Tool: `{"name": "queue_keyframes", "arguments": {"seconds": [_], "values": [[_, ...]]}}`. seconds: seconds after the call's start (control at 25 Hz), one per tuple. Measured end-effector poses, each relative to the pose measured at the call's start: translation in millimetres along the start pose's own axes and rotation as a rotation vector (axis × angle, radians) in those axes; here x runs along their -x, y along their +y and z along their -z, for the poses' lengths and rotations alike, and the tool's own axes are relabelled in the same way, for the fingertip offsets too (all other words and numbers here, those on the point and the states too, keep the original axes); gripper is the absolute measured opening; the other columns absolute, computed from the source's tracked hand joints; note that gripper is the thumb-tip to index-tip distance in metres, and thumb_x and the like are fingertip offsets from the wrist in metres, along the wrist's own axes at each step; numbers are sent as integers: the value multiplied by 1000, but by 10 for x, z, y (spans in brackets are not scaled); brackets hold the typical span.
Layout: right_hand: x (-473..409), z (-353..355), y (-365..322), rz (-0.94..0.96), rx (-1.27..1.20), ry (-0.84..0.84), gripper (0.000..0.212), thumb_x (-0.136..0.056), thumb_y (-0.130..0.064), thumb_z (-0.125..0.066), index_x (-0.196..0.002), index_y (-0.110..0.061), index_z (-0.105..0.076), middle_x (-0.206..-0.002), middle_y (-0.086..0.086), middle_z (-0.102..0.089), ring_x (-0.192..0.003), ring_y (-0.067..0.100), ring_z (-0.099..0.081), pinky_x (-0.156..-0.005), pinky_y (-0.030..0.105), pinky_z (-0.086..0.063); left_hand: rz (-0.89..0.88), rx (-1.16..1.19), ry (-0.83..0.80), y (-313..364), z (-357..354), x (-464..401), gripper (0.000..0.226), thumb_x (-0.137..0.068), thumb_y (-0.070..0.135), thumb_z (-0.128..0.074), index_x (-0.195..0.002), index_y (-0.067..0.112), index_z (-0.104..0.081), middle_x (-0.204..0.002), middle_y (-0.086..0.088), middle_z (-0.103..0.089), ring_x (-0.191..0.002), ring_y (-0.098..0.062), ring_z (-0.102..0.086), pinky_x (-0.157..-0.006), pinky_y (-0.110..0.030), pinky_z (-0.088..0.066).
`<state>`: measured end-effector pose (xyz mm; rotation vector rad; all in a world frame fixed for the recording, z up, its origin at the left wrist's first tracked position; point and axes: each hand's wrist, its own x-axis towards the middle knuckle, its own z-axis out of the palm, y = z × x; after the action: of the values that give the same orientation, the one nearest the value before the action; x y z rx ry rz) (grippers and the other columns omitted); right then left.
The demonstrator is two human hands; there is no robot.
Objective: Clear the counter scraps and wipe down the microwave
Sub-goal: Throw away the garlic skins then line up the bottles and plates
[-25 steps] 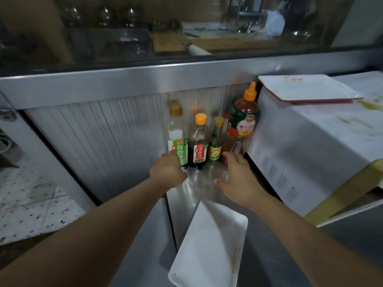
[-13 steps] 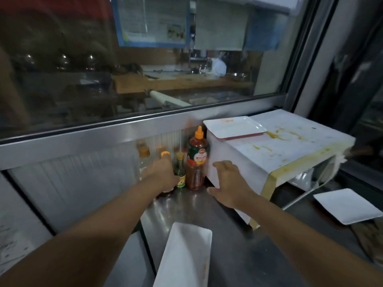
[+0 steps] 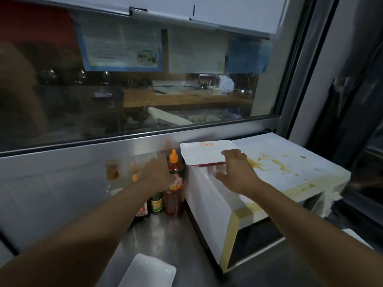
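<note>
Microwave (image 3: 269, 172) sat at right on the steel worktop (image 3: 172, 241), white casing, top smeared with yellow-green stains (image 3: 257, 162), front edge yellowed. White tray with red rim (image 3: 203, 152) lay on the microwave's top at its back-left corner, a small orange mark near its far edge.

Right hand (image 3: 236, 172) was over the top's left edge, fingers spread and fairly straight, fingertips at the tray's near-right corner; touching or just above, could not tell. Thumb pointed left over the microwave's side. Nothing gripped.

Left hand (image 3: 155, 175) was raised in front of the bottle group, motion-blurred, back of hand to camera; fingers looked loosely bent, but grip or contact with any bottle could not be told.

Bottles stood just left of the microwave against the steel back panel: tall red sauce bottle with orange nozzle cap (image 3: 174, 183) closest to the microwave, small green-labelled bottle (image 3: 156, 204) beside it, dark bottle with red label (image 3: 143, 212) next, partly hidden by the left forearm. Orange cap (image 3: 134, 177) showed beside the left hand.

Second white tray (image 3: 149, 272) lay on the worktop at the bottom edge, between the forearms. Glass window (image 3: 145, 90) above the panel, papers taped on it.
</note>
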<state>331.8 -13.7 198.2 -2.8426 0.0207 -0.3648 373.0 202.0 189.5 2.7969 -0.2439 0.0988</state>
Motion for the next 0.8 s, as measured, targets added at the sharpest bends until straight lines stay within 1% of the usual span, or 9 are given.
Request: {"name": "queue_keyframes", "arguments": {"seconds": [0.12,0.2,0.24,0.36,0.44,0.56,0.64,0.72,0.8], "values": [[-363,-11,364,-30,-63,-29,67,-89,-37,-57,-142,-9,-29,-143,16,-33,-132,33,-29,-107,41,-31,-30,163,13,187,-157,-270,56,-88,33,-57,-140,21,-38,-135,-8,-51,-120,-29,-51,-101,-44,-44],[-607,-60,584,-34,-76,-49,64,-91,-37,-53,-142,-9,-28,-141,16,-35,-130,33,-31,-104,40,-32,65,234,22,293,-260,-417,55,-91,33,-53,-141,17,-35,-130,-12,-54,-115,-31,-54,-97,-46,-46],[-714,-89,673,-45,-81,-52,62,-92,-37,-51,-142,-9,-28,-140,16,-36,-128,34,-32,-102,40,-33,133,221,45,332,-307,-477,54,-92,33,-51,-139,14,-35,-126,-14,-55,-111,-32,-56,-94,-44,-48],[-971,-181,856,-98,-98,-52,53,-94,-34,-48,-137,-8,-34,-137,16,-41,-125,35,-34,-99,40,-33,280,148,92,418,-387,-617,39,-94,33,-47,-122,6,-47,-115,-15,-60,-103,-31,-59,-81,-37,-48],[-1060,-222,923,-117,-74,-57,45,-94,-31,-47,-132,-8,-40,-132,15,-46,-123,35,-35,-96,40,-33,313,149,111,440,-424,-680,30,-94,30,-49,-112,6,-53,-109,-14,-62,-98,-30,-61,-79,-36,-50],[-1137,-254,962,-98,19,-74,33,-91,-19,-46,-122,-8,-47,-123,13,-52,-117,33,-38,-90,37,-33,335,173,126,467,-475,-732,22,-92,23,-52,-103,4,-59,-104,-16,-65,-95,-31,-63,-78,-36,-52],[-1149,-260,942,-105,12,-95,34,-87,-8,-46,-121,-6,-47,-123,15,-50,-117,33,-39,-91,35,-35,366,227,126,480,-484,-744,22,-90,19,-56,-103,4,-62,-102,-15,-66,-94,-30,-64,-78,-36,-55],[-1145,-245,912,-124,-56,-118,35,-85,-1,-44,-120,-2,-47,-124,18,-46,-117,35,-42,-91,36,-38,396,272,129,481,-471,-737,19,-87,14,-58,-102,3,-64,-99,-13,-67,-91,-29,-65,-73,-34,-56],[-1110,-216,873,-137,-117,-125,34,-84,2,-45,-118,1,-47,-124,20,-43,-115,37,-46,-87,37,-41,424,291,134,472,-464,-692,19,-86,8,-57,-103,4,-64,-99,-13,-67,-89,-28,-65,-63,-31,-53]]}}
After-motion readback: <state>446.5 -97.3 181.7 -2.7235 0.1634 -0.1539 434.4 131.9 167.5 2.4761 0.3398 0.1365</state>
